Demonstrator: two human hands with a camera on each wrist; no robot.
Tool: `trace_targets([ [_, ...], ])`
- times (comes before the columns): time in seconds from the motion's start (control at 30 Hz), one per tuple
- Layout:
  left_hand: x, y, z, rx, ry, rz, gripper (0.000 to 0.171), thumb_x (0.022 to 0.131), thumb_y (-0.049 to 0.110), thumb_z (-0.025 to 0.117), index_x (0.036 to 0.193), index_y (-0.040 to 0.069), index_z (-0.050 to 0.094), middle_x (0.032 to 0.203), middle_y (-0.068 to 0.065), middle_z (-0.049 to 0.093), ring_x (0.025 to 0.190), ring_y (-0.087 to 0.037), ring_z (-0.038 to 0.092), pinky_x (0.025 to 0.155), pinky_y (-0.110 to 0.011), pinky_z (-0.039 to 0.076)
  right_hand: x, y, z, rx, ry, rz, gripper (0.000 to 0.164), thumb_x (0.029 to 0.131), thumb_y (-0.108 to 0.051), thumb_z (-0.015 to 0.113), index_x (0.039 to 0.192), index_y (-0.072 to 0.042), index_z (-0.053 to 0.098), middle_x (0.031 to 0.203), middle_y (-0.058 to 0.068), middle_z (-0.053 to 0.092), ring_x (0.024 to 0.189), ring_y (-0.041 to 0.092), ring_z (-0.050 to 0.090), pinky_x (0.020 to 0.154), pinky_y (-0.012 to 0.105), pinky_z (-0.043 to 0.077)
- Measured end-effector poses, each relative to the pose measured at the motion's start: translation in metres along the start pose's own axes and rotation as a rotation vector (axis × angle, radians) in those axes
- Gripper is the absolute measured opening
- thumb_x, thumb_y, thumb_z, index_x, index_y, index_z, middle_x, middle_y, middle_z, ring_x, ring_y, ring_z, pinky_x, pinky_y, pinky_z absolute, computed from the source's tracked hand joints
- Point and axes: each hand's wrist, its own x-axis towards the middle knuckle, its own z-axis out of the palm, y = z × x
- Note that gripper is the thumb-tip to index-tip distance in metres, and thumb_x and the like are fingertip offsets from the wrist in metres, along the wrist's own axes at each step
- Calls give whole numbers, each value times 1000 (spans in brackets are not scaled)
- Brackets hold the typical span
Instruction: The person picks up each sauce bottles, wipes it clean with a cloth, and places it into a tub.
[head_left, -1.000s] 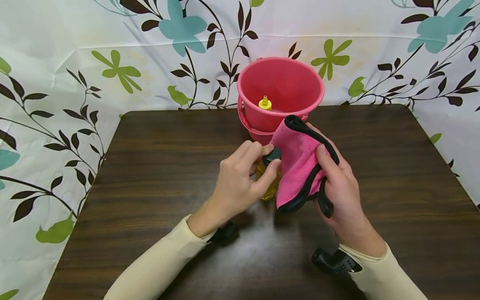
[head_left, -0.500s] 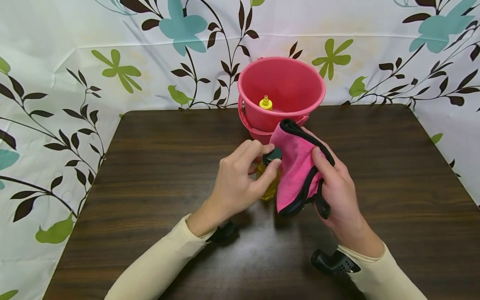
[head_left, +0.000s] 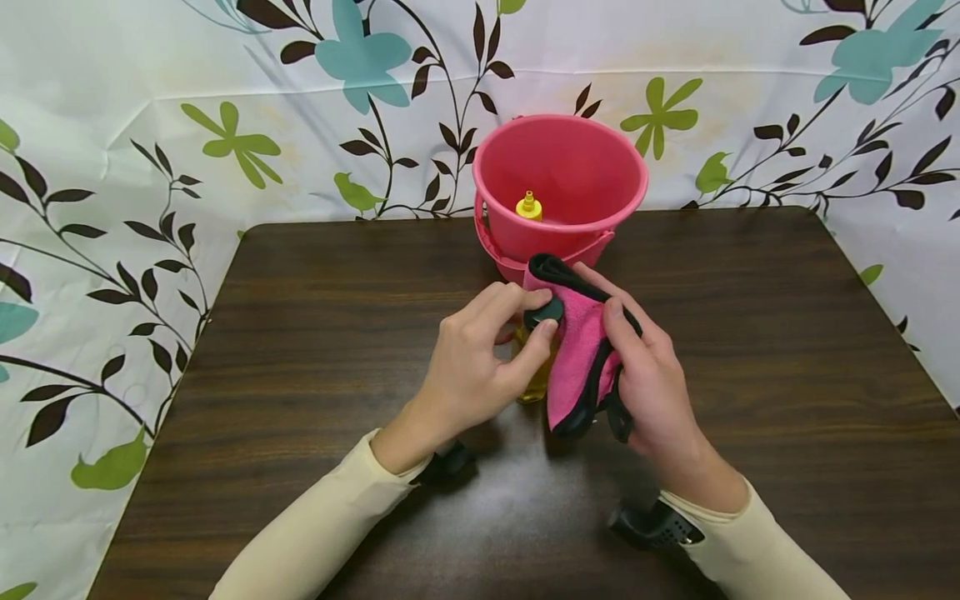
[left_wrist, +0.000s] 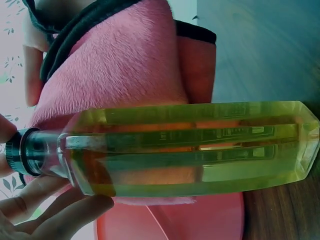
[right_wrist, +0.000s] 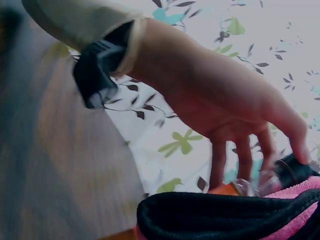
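Observation:
My left hand [head_left: 480,346] pinches the dark cap [head_left: 542,315] of a clear, faceted bottle [left_wrist: 225,172] of yellow liquid. In the left wrist view the bottle lies lengthwise across the picture, its neck between my fingers. A folded pink microfiber cloth [head_left: 577,333] with black edging is in my right hand [head_left: 656,383], thumb on top of the fold. Its pink face overlaps the bottle's right side. From the right wrist, the cloth's black edge [right_wrist: 220,207] fills the foreground, with the left hand and the cap behind it.
Just behind the hands stands a pink bucket [head_left: 555,239] with its handle hanging down. A yellow nozzle top [head_left: 528,207] shows inside it. Dark wood tabletop [head_left: 315,333] spreads around, and a floral sheet [head_left: 285,125] hangs behind.
My right hand and the cloth have moved left and slightly down, closer over the bottle, and the cloth looks narrower. The left hand keeps its pinch on the cap without moving.

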Motion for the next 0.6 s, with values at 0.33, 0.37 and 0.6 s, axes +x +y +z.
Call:
trace_targets([
  [0.33,0,-2,5,-1,31,37,19,96,16,70,114,7,71,96,-5,65,76,-16,58,62,-28,53,2,14,15,-43,-4,-99,46,112,-17,48,157,-24,52,154,1,58,129,21,60,101,23,57],
  [0.37,-1,-2,5,3,35,40,19,96,16,70,114,7,71,95,-5,64,75,-16,58,61,-28,52,2,15,16,-44,-11,-107,46,112,-17,49,158,-23,51,154,1,58,130,22,59,103,23,57],
  [0.6,0,-3,7,22,53,51,20,96,16,70,113,6,71,93,-6,64,73,-16,56,61,-28,51,7,24,19,-22,-15,-128,45,113,-19,46,157,-20,51,151,2,59,128,21,59,104,23,56],
])
